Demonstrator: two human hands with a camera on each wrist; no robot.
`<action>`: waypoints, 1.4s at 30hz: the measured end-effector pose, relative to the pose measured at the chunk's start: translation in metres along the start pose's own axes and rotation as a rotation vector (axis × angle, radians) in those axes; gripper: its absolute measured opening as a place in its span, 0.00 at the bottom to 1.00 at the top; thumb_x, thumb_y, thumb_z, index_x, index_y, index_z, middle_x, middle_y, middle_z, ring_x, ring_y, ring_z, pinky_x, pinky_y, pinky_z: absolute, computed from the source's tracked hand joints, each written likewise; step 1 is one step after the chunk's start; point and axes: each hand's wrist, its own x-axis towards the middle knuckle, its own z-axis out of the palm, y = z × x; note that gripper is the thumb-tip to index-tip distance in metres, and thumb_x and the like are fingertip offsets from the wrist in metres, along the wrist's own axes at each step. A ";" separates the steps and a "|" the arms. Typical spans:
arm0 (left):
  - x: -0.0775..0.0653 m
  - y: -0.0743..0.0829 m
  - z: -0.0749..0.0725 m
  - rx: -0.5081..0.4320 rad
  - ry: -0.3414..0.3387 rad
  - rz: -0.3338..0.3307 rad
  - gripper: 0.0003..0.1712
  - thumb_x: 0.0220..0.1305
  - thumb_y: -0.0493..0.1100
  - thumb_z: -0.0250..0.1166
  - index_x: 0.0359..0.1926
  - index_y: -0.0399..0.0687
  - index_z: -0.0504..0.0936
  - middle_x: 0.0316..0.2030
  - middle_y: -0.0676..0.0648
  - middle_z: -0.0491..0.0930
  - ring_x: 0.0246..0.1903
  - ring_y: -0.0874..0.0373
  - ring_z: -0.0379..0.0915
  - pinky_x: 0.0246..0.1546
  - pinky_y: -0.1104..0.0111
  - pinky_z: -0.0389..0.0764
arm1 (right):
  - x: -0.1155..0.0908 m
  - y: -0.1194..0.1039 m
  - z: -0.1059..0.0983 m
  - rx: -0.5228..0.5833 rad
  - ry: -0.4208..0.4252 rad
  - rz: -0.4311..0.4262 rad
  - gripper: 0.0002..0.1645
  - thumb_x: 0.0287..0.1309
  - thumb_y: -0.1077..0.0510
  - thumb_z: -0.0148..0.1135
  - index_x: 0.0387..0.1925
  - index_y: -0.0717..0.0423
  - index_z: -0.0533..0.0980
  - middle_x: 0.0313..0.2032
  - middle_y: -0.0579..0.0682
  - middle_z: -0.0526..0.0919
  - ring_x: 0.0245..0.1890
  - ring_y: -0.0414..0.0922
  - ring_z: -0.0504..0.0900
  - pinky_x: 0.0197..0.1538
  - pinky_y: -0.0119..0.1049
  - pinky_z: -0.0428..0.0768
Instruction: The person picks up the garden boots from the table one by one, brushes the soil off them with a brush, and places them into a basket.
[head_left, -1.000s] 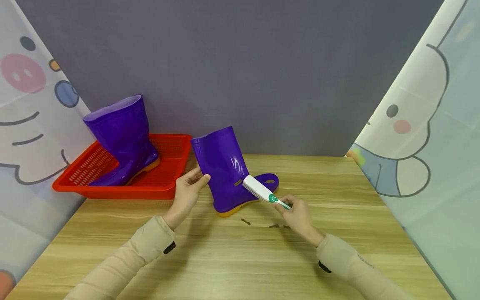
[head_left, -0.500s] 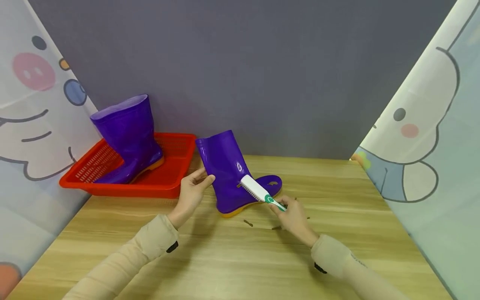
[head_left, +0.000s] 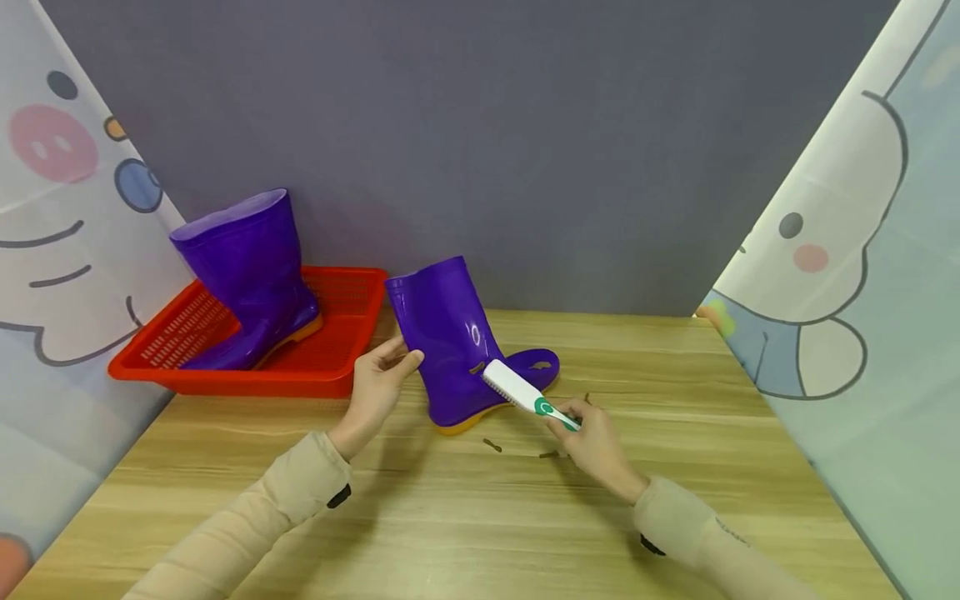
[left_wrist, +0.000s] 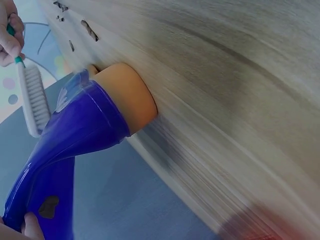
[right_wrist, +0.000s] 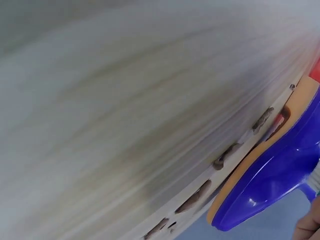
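A purple rain boot (head_left: 442, 308) with an orange sole leans back on the wooden table, toe to the right. My left hand (head_left: 375, 392) pinches the rear of its shaft between thumb and fingers. In my right hand (head_left: 596, 442) is the handle of a white and green scrubbing brush (head_left: 517, 387). The brush's head lies by the boot's ankle, bristles toward it; contact is hard to tell. Brown patches mark the ankle and toe, and the left wrist view shows another brown patch (left_wrist: 49, 206) on the shaft.
On the left, a red plastic basket (head_left: 262, 383) holds a second purple boot (head_left: 255, 267). Several brown bits (head_left: 492, 445) lie on the wooden table (head_left: 450, 525) in front of the nearer boot. A grey panel (head_left: 480, 150) stands behind, with cartoon-printed sheets at both sides.
The brush has shifted slightly left and then back right and down beside the boot's ankle. My left hand keeps its hold on the shaft. The whole head view has swayed a little.
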 end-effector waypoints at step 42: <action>-0.001 0.000 -0.003 0.030 -0.029 0.024 0.22 0.57 0.37 0.65 0.54 0.40 0.77 0.36 0.52 0.82 0.35 0.69 0.77 0.41 0.74 0.79 | 0.018 0.020 0.002 0.021 0.136 -0.475 0.11 0.43 0.65 0.71 0.31 0.62 0.79 0.21 0.49 0.81 0.15 0.28 0.67 0.15 0.22 0.68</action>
